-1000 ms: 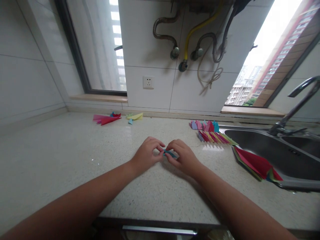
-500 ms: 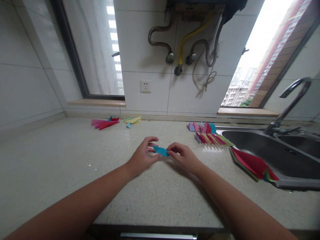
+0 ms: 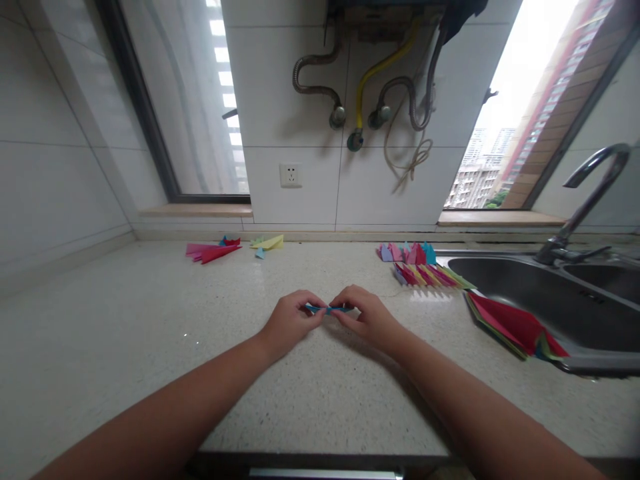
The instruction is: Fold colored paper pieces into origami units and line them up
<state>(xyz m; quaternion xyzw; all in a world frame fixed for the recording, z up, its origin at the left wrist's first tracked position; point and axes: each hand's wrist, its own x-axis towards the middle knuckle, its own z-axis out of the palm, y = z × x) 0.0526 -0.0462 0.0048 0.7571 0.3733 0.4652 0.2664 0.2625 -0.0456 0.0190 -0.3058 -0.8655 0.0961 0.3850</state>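
Just above the counter (image 3: 150, 320), the left hand (image 3: 289, 321) and right hand (image 3: 367, 317) each pinch one end of a folded blue paper piece (image 3: 327, 309); it looks light, thin and easily creased, best held by its tips.

Speckled countertop (image 3: 125, 333) bears folded paper pieces (image 3: 213, 251), fanned strips (image 3: 430, 275), stacked sheets (image 3: 510, 327)

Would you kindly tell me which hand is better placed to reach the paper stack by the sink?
Probably the right hand: the stack lies on its side, while the left hand is farther off. Both pinch the blue paper.
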